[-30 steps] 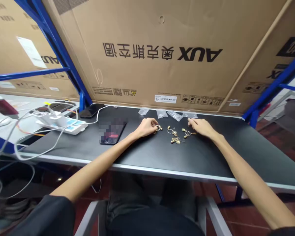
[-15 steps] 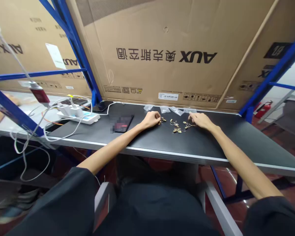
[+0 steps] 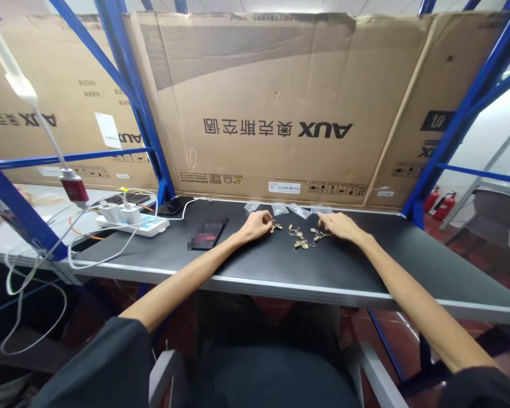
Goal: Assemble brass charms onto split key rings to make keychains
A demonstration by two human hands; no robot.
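Several small brass padlocks with keys on rings (image 3: 300,238) lie in a loose cluster on the black table (image 3: 280,266). My left hand (image 3: 257,224) rests on the table at the cluster's left end, fingers curled round one small brass padlock (image 3: 275,227). My right hand (image 3: 338,224) lies at the right end, its fingertips touching another padlock and key ring (image 3: 317,233); its fingers are bent and close together. Just behind the hands, several small clear plastic bags (image 3: 287,208) lie along the foot of the cardboard box.
A large AUX cardboard box (image 3: 276,107) stands against the table's back edge between blue rack posts (image 3: 131,96). A dark phone (image 3: 206,235) lies left of my hand. A white power strip (image 3: 130,221) with cables sits at the far left. Fire extinguishers (image 3: 440,201) stand at right.
The view has tilted up and pulled back, showing more of the box and rack. Both hands stay at the padlocks in nearly the same pose.
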